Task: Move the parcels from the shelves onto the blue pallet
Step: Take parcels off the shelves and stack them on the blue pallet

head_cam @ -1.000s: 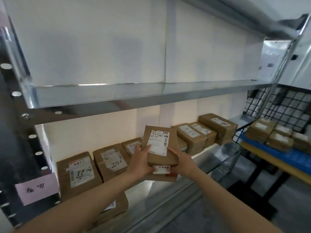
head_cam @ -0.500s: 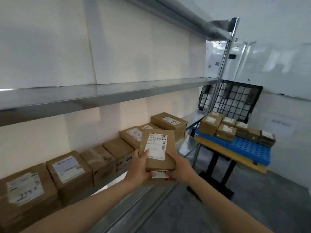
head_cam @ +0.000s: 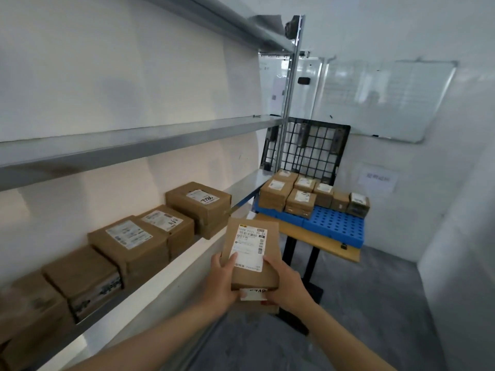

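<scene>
Between the lower shelf [head_cam: 187,261] and the blue pallet [head_cam: 336,226], a person carries two stacked parcels [head_cam: 251,263] clear of both, a hand on either side, presumably so the pile cannot slide apart. Both the left hand [head_cam: 222,279] and the right hand [head_cam: 288,285] clamp the stack, thumbs on top, forearms stretched toward the pallet.

I saw front parcel [head_cam: 254,274] was brown w/ white label, black barcode print. Pallet [head_cam: 334,226] was blue w/ grid of round holes; behind it, black lattice panel [head_cam: 313,148]; under it, yellowish board [head_cam: 316,236]. Left of pallet: grey shelf [head_cam: 134,145], brown boxes [head_cam: 198,207] w/ white labels.
</scene>
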Action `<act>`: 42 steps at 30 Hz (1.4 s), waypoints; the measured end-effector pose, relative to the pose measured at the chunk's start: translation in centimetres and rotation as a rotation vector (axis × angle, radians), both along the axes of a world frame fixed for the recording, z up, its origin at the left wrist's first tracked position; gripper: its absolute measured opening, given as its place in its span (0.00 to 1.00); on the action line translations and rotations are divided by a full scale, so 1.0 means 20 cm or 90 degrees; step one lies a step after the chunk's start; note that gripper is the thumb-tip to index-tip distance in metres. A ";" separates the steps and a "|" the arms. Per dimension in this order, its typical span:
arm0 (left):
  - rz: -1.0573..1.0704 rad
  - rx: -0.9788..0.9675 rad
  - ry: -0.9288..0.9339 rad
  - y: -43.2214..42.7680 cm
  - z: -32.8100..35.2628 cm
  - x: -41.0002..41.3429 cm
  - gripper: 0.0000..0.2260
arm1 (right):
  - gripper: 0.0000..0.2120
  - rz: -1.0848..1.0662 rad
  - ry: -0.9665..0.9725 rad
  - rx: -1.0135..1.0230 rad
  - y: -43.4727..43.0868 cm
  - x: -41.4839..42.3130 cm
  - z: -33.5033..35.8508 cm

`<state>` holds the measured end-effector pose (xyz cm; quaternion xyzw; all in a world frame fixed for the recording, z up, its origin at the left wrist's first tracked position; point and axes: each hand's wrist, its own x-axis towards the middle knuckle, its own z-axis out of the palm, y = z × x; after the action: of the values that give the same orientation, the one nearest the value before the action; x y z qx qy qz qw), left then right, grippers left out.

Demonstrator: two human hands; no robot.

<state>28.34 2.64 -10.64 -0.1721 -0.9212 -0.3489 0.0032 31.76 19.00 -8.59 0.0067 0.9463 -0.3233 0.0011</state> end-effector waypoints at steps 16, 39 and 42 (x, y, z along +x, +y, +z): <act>-0.169 0.007 -0.006 0.65 0.02 -0.77 0.40 | 0.38 -0.179 -0.032 0.020 0.61 -0.57 0.00; -0.212 0.001 -0.056 2.10 -0.14 -1.52 0.40 | 0.35 -0.234 -0.034 0.007 2.00 -1.26 -0.12; -0.209 0.000 -0.082 2.22 -0.19 -1.61 0.41 | 0.34 -0.240 -0.057 -0.007 2.11 -1.36 -0.16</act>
<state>-3.84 47.04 -14.35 -0.2974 -0.8791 -0.3548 -0.1132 4.66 61.29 -11.84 0.1984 0.9254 -0.3224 -0.0178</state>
